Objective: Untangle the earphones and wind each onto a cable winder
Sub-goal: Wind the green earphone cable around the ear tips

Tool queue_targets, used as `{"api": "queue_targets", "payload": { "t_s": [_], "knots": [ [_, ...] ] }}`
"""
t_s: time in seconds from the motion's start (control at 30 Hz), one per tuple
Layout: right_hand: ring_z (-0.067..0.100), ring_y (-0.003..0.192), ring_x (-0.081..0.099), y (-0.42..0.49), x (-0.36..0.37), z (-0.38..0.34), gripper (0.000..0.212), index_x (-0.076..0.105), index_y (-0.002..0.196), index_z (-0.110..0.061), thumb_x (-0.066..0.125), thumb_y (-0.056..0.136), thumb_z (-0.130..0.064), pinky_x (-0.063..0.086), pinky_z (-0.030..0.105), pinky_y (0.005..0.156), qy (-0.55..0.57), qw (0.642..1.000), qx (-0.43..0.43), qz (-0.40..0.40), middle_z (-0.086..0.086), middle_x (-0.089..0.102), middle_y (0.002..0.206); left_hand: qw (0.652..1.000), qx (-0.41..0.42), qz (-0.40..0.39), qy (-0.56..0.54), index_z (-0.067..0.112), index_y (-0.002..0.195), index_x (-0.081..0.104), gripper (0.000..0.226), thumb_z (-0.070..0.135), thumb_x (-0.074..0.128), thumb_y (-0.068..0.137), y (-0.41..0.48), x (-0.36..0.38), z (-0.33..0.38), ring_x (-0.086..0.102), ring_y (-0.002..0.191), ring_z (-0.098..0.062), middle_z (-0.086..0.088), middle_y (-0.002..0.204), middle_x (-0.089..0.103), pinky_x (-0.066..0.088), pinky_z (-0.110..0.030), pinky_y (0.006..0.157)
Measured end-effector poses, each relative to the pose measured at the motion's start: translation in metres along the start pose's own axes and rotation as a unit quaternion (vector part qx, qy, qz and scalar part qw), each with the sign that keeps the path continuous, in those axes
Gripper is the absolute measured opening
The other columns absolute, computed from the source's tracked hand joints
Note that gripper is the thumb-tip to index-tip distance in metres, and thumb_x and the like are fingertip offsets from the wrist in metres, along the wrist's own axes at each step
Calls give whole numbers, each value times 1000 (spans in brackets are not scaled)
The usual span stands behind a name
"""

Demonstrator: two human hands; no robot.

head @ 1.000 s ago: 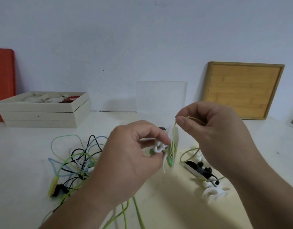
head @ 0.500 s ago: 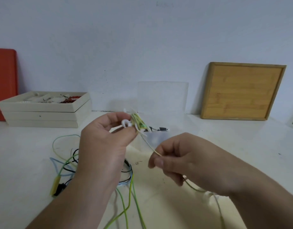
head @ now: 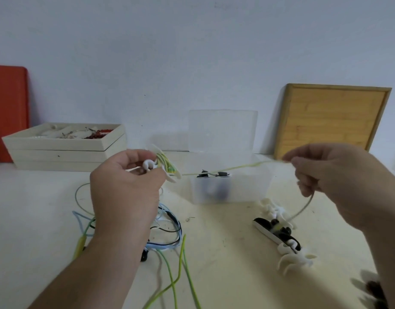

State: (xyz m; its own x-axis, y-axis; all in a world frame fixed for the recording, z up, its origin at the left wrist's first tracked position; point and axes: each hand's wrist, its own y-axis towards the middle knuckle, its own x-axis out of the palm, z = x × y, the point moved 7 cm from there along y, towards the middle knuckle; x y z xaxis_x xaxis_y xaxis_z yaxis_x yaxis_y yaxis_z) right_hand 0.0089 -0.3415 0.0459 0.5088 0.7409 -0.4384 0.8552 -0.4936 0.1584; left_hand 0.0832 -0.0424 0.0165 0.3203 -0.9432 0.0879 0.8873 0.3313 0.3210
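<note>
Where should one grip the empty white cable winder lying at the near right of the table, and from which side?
Grip the white cable winder by its narrow middle, from above. Its curved flanges flare out at both ends, so the waist probably gives fingers the best purchase, and it lies flat with nothing over it.

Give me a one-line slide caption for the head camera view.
Left hand holds a white cable winder while the right hand pulls the green earphone cable taut.

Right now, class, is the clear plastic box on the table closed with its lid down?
No: the clear plastic box stands open, its lid raised upright behind it.
</note>
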Motion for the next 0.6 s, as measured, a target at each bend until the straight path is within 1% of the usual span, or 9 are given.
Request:
{"api": "queue_targets", "payload": {
  "t_s": [0.07,0.2,0.3,0.4,0.43,0.47,0.5,0.53,0.6],
  "knots": [
    [14,42,56,1,-8,-4,22,69,91,-15,51,100,-7,37,30,52,-50,996,-20,68,-4,51,43,1000,5,-21,-4,20,77,72,26,-6,72,72,-1,5,0,54,46,2,15,56,65,35,-9,41],
    [26,70,70,1,-12,-5,25,66,96,-23,44,105,-14,42,28,55,-111,989,-15,93,-2,69,55,998,4,-61,-11,20,77,74,24,-3,75,72,-4,14,1,61,56,-5,11,64,70,41,-15,48],
    [14,68,74,3,-6,0,19,67,101,-16,49,103,-13,45,27,67,-55,998,16,28,0,75,64,998,-1,-57,-15,21,77,74,24,-2,78,72,-2,12,2,62,58,-7,9,67,71,47,-26,59],
    [11,68,75,-4,9,-5,12,71,92,-12,60,97,-13,52,39,90,-53,996,5,-65,3,76,70,997,-26,-51,-57,22,76,75,24,0,79,66,3,8,-1,66,68,-17,3,72,73,57,-43,80],
    [7,65,73,-6,15,-6,12,71,89,-12,62,97,-14,54,34,86,-70,994,-1,-89,1,76,70,994,-41,-64,-80,20,75,75,22,1,78,64,3,9,-1,68,74,-21,-1,75,74,58,-45,82],
    [2,57,70,-9,22,-8,14,72,87,-13,62,96,-15,55,24,72,-90,990,-8,-105,0,76,69,989,-61,-81,-111,18,74,74,22,-2,77,66,2,13,-3,69,78,-23,-4,76,74,61,-42,80],
    [-2,46,63,-11,28,-10,16,72,85,-12,62,97,-16,48,14,54,-109,987,-16,-115,-1,76,68,980,-85,-100,-148,15,74,73,24,-9,74,71,0,18,-5,70,80,-24,-6,76,72,62,-36,74],
    [-3,37,54,-13,34,-11,18,72,83,-11,61,97,-15,38,10,41,-126,984,-24,-124,1,75,68,970,-108,-118,-181,11,77,70,26,-14,68,76,-2,24,-6,71,78,-22,-7,75,71,61,-30,70],
    [-1,30,44,-16,46,-13,23,71,79,-11,58,98,-16,28,9,36,-150,977,-41,-144,6,75,69,956,-132,-143,-218,6,81,67,25,-18,60,81,-8,32,-5,71,73,-18,-5,72,71,60,-25,65]
  ]
}}
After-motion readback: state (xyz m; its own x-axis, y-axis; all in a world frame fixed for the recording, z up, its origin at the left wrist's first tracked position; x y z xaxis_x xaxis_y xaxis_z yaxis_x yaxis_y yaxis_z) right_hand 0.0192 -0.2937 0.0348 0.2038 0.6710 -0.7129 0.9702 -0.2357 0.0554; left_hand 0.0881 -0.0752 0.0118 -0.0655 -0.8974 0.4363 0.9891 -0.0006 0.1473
